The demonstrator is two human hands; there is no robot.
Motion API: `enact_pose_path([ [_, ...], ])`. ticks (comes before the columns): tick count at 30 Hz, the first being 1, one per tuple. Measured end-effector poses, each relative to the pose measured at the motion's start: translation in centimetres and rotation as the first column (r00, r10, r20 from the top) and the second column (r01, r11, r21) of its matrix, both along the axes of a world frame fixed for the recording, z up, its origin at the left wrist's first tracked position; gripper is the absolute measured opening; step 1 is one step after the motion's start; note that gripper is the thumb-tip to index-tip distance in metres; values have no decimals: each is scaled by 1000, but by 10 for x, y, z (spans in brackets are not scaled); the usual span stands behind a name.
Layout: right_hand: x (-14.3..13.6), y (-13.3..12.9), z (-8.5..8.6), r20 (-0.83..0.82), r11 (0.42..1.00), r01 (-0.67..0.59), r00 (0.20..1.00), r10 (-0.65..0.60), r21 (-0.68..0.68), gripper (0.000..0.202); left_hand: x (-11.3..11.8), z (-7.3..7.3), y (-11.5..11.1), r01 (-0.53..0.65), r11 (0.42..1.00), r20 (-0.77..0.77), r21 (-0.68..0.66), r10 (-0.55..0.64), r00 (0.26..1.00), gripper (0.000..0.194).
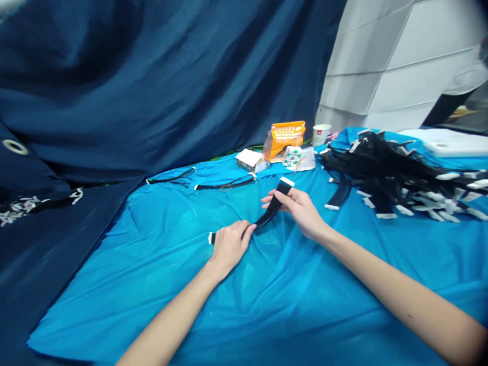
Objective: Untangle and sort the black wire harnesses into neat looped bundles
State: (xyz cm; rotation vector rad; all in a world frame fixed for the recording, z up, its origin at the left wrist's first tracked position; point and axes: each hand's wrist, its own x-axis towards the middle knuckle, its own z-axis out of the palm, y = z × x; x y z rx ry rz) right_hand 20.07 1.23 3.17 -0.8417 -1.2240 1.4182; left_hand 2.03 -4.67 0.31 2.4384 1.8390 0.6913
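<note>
A black flat cable (269, 212) with white connectors at its ends stretches between my two hands. My left hand (232, 242) is closed over its lower part, close to the blue cloth; one white end pokes out to the left of the knuckles. With thumb and fingers, my right hand (299, 208) pinches the cable just below its other white connector, which is raised and tilted. Behind my hands lie two more black cables, one (224, 186) with a thin ring-shaped band on it and another (173, 178) farther left.
A large heap of black cables (392, 173) with white connectors covers the right side. At the back stand an orange pouch (285, 137), a paper cup (321, 135), a small box (251, 160) and a white-green packet (293, 158). More white connectors (23, 208) lie far left beside the dark curtain (171, 76).
</note>
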Motion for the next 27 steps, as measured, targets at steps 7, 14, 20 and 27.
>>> enact_pose_path([
  [7,-9,-5,-8,136,990,-143,981,141,3,36,-2,0,1,-10,1000,10,6,10,1000,33],
  [14,-11,-6,-11,170,996,-82,982,88,-43,44,-1,3,0,-141,990,52,11,140,989,33],
  [20,-11,-6,-9,111,979,-162,978,175,-120,44,-2,3,1,-155,988,123,-9,155,980,34],
  [27,-11,-7,-10,-50,961,-228,973,223,-154,39,-2,4,0,-113,992,140,56,105,985,30],
])
